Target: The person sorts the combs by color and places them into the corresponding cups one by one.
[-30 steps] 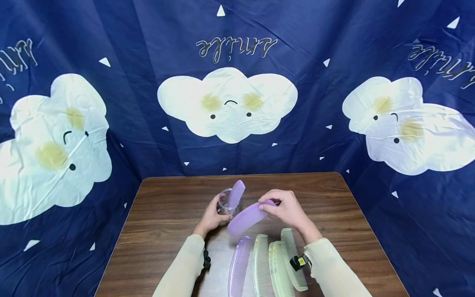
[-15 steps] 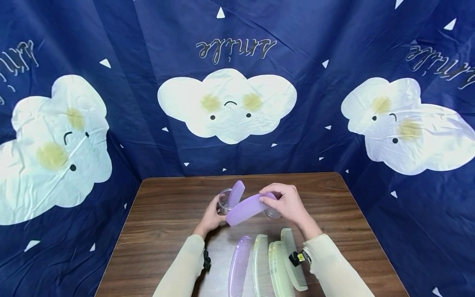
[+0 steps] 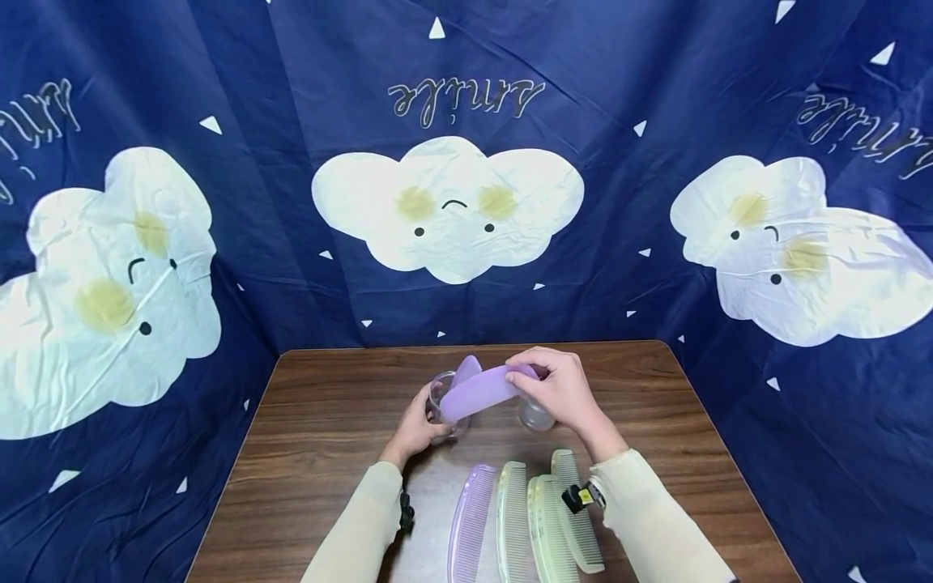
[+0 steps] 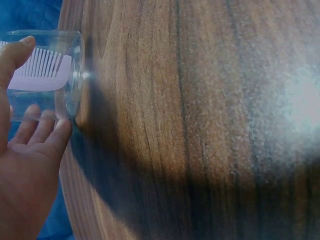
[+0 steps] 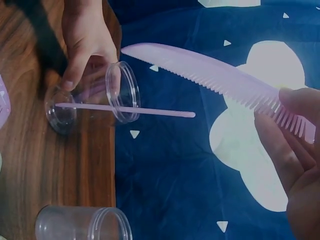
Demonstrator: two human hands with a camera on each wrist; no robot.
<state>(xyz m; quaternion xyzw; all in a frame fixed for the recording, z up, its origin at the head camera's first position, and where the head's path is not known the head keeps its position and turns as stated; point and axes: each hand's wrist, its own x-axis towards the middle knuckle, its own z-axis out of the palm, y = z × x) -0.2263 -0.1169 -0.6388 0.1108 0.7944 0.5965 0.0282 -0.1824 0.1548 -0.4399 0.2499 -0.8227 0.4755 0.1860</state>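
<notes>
My left hand [image 3: 417, 425] grips a clear plastic jar [image 5: 90, 95] that stands upright on the table. A purple comb [image 4: 42, 75] stands inside it, its upper end sticking out past the rim. Between thumb and fingers, my right hand [image 3: 557, 393] pinches one end of a second purple comb [image 3: 477, 393]. That comb is raised, and its free end is near the jar's mouth in the right wrist view, apart from the rim. Part of the jar is hidden behind the held comb in the head view.
A second clear jar [image 3: 535, 415] stands below the right hand. Toward the front of the wooden table [image 3: 306, 453] lie another purple comb [image 3: 470, 522] and several pale green combs [image 3: 513, 518]. A dark blue cloth [image 3: 452, 312] with white clouds hangs behind and at the sides.
My right hand has lifted the purple comb up and away from the front of the table, and its free end now overlaps the jar in the head view. The left hand stays put.
</notes>
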